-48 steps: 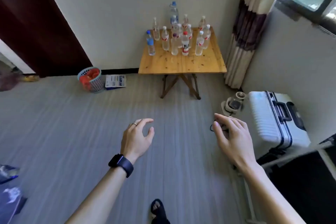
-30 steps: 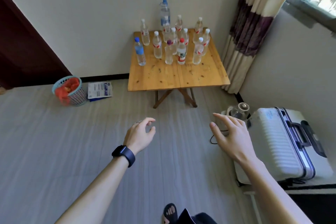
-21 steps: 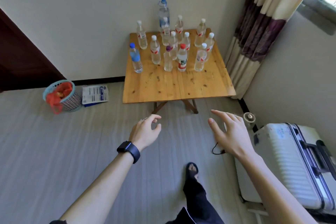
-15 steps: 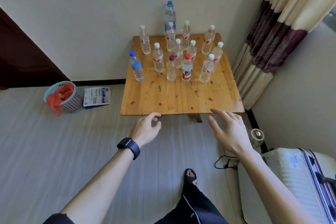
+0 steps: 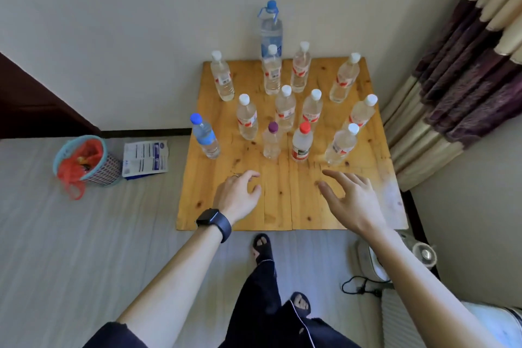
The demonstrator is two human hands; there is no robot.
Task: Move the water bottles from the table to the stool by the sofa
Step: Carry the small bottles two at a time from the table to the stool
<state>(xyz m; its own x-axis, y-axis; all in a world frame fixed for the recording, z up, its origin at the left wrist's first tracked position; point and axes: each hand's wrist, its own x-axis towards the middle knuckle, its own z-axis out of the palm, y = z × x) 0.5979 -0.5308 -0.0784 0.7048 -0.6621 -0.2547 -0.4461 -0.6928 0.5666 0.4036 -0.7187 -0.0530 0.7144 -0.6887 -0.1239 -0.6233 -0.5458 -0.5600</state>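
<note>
Bottles of water (image 5: 285,110) stand upright in a loose cluster on the far half of the wooden counter (image 5: 282,206), none of them in my grasp. Most have white caps. Nearest me in the cluster, a purple-capped bottle (image 5: 271,143) and a red-capped bottle (image 5: 302,143) stand side by side. A blue-capped bottle (image 5: 204,135) stands apart at the counter's left edge, and a taller bottle (image 5: 271,31) with a blue cap rises at the back against the wall (image 5: 141,22). My left hand (image 5: 237,195) hangs over the bare near part of the counter, fingers loosely curled and holding nothing, a dark watch (image 5: 214,220) on its wrist. My right hand (image 5: 350,198) is level with it and well apart, fingers spread wide and empty, pointing toward the bottles. Whether either hand touches the wood I cannot tell. On the floor (image 5: 70,234) left of the counter sit a small basket (image 5: 104,169) with something red in it and a printed leaflet (image 5: 145,158) just beside it. A striped curtain (image 5: 452,79) hangs to the right.
</note>
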